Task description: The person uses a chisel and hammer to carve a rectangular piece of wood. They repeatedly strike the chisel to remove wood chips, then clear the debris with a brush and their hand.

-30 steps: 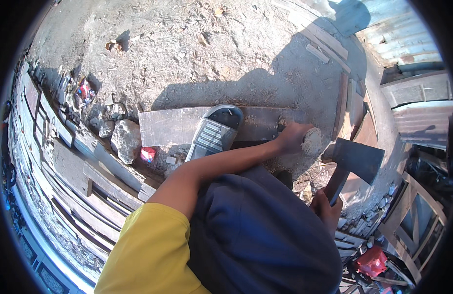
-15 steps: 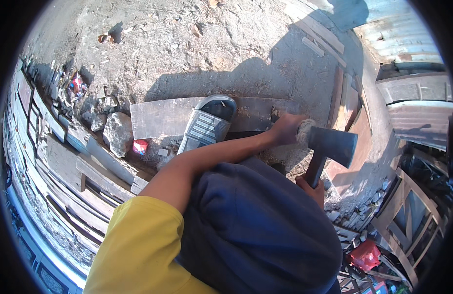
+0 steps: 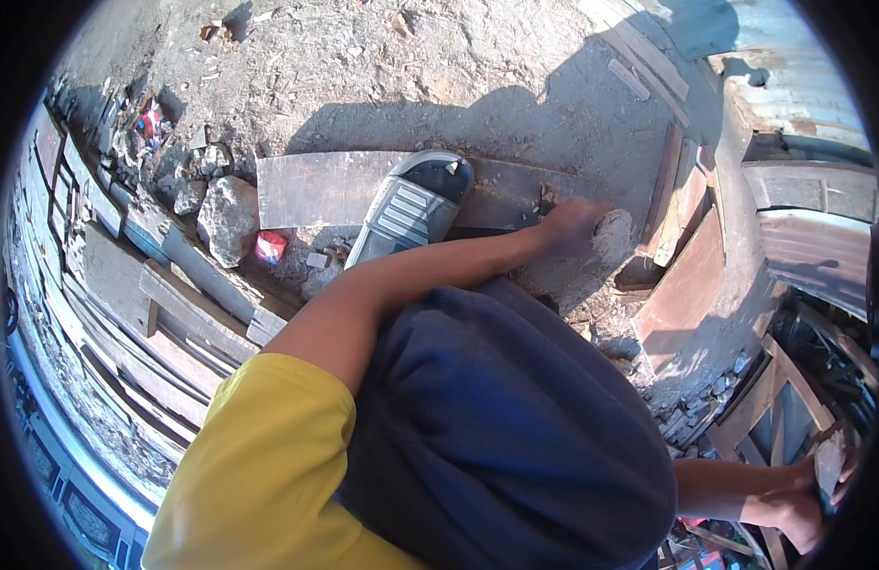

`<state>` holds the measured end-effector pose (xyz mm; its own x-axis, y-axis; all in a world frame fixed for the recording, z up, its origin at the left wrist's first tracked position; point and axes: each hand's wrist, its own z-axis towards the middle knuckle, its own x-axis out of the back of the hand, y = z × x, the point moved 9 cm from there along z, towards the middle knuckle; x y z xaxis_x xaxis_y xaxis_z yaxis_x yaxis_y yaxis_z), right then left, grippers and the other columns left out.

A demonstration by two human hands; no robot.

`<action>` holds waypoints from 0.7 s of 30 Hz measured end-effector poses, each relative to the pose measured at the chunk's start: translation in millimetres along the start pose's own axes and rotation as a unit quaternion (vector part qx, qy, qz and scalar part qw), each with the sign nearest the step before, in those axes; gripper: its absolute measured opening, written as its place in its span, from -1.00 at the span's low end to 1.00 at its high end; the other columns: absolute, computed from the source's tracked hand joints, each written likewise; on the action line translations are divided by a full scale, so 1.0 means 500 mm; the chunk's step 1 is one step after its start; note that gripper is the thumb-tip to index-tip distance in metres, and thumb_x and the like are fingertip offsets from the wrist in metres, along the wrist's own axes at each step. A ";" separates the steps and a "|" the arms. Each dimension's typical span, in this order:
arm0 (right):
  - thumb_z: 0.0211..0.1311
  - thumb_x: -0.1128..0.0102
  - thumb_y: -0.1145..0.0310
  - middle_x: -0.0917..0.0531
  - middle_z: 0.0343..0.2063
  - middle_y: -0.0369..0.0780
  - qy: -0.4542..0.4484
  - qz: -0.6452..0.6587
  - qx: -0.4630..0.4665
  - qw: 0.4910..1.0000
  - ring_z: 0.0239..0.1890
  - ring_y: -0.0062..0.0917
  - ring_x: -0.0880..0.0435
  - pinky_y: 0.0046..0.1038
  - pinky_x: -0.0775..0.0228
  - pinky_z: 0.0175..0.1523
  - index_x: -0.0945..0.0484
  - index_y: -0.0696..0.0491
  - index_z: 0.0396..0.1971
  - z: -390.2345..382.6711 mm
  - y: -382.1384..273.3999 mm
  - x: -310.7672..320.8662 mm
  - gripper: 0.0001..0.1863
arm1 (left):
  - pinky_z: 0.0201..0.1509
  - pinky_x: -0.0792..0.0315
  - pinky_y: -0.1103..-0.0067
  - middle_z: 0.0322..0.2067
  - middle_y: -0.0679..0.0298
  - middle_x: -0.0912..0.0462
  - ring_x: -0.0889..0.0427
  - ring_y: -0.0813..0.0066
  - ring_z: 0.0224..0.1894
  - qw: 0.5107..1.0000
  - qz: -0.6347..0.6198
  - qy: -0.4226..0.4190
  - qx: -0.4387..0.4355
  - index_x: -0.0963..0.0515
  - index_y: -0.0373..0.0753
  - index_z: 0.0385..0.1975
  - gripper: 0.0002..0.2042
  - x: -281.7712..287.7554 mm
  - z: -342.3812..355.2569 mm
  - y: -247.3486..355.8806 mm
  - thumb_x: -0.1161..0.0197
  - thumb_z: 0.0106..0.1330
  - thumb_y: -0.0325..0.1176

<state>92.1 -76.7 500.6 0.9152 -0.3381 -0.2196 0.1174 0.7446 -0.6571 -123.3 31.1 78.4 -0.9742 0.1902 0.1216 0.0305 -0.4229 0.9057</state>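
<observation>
My left hand (image 3: 570,228) is closed around a thick piece with a pale, frayed, rounded end (image 3: 612,237), probably wood; its length is hidden by the hand. Beneath this hand lies a flat grey-brown plank (image 3: 316,190), with a grey slide sandal (image 3: 401,214) with pale stripes standing across it. Far out at the lower right, my right hand (image 3: 802,503) is lifted away from the plank. Its fingers are bent around a narrow greyish piece (image 3: 827,467), which looks like the handle of the axe; the axe head is out of view.
Stacked boards (image 3: 126,294) line the left side, beside a large rock (image 3: 228,220) and a small red wrapper (image 3: 269,247). Loose planks (image 3: 684,285) lie right of my left hand. Wooden frames (image 3: 781,399) and corrugated sheets (image 3: 791,95) stand at the right. Chips litter the dirt (image 3: 411,76).
My right hand has swung from beside the left hand out to the far lower right, taking the axe away from the frayed piece. My left hand keeps its grip in nearly the same place.
</observation>
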 end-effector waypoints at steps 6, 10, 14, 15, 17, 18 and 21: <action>-0.04 -0.23 -0.02 -0.38 -0.59 -0.25 -0.205 -0.390 -0.657 0.612 -0.55 -0.56 -0.37 -0.47 -0.21 -0.40 -0.34 0.17 -0.44 -0.683 0.394 0.036 -0.49 | -0.35 -0.42 0.31 -0.51 -0.01 -0.56 -0.56 0.02 -0.40 0.999 -0.046 -0.025 0.015 -0.48 -0.31 -0.28 -0.56 -0.063 -0.015 -0.009 -0.35 -0.26 -0.34; 0.00 -0.18 0.21 -0.37 -0.73 -0.31 -0.173 -0.387 -0.692 0.584 -0.66 -0.62 -0.37 -0.51 -0.18 -0.54 -0.38 0.14 -0.48 -0.634 0.310 -0.038 -0.71 | -0.34 -0.44 0.33 -0.51 -0.01 -0.56 -0.57 0.04 -0.40 1.000 -0.007 0.001 -0.022 -0.49 -0.32 -0.25 -0.54 -0.067 -0.011 -0.044 -0.37 -0.27 -0.38; 0.06 -0.13 0.34 -0.32 -0.67 -0.30 -0.095 -0.271 -0.615 0.734 -0.70 -0.64 -0.27 -0.56 -0.22 -0.57 -0.30 0.12 -0.34 -0.484 0.258 -0.018 -0.75 | -0.33 -0.44 0.34 -0.48 -0.02 -0.57 -0.57 0.03 -0.39 0.998 -0.060 -0.014 0.027 -0.49 -0.32 -0.21 -0.51 -0.043 -0.029 -0.045 -0.36 -0.29 -0.42; 0.16 -0.04 0.36 -0.26 -0.68 -0.31 -0.051 -0.249 -0.513 0.820 -0.72 -0.67 -0.22 -0.62 -0.12 -0.62 -0.25 0.11 -0.39 -0.390 0.212 -0.028 -0.81 | -0.33 -0.44 0.35 -0.48 -0.03 -0.57 -0.57 0.03 -0.38 0.997 -0.065 -0.016 0.032 -0.49 -0.32 -0.21 -0.51 -0.040 -0.029 -0.046 -0.35 -0.29 -0.43; 0.24 0.06 0.44 -0.24 -0.68 -0.31 -0.064 0.007 -0.337 0.939 -0.74 -0.66 -0.17 -0.59 -0.17 -0.59 -0.26 0.15 -0.42 -0.207 0.108 -0.085 -0.88 | -0.33 -0.44 0.35 -0.47 -0.03 -0.57 -0.57 0.03 -0.38 0.997 -0.073 -0.024 0.030 -0.49 -0.31 -0.20 -0.51 -0.052 -0.025 -0.037 -0.35 -0.28 -0.43; 0.20 0.07 0.42 -0.23 -0.70 -0.31 -0.036 -0.053 -0.194 0.979 -0.74 -0.66 -0.17 -0.60 -0.15 -0.57 -0.25 0.11 -0.51 -0.138 0.048 -0.083 -0.86 | -0.34 -0.44 0.36 -0.48 -0.02 -0.57 -0.57 0.03 -0.38 0.996 -0.078 -0.028 0.018 -0.49 -0.31 -0.20 -0.52 -0.063 -0.015 -0.020 -0.35 -0.27 -0.42; 0.10 0.07 0.37 -0.24 -0.74 -0.31 -0.063 -0.090 0.031 0.994 -0.72 -0.62 -0.21 -0.60 -0.18 -0.50 -0.21 0.03 -0.71 -0.035 -0.018 -0.103 -0.77 | -0.34 -0.44 0.36 -0.48 -0.01 -0.57 -0.57 0.04 -0.38 0.996 -0.043 -0.073 0.035 -0.50 -0.30 -0.23 -0.55 -0.049 -0.004 -0.009 -0.35 -0.23 -0.39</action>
<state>37.1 -75.9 505.3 0.9179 -0.3968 -0.0089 0.3027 0.7144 -0.6309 -99.8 26.7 70.5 -0.9309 0.3523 0.0966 -0.0306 -0.3387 0.9404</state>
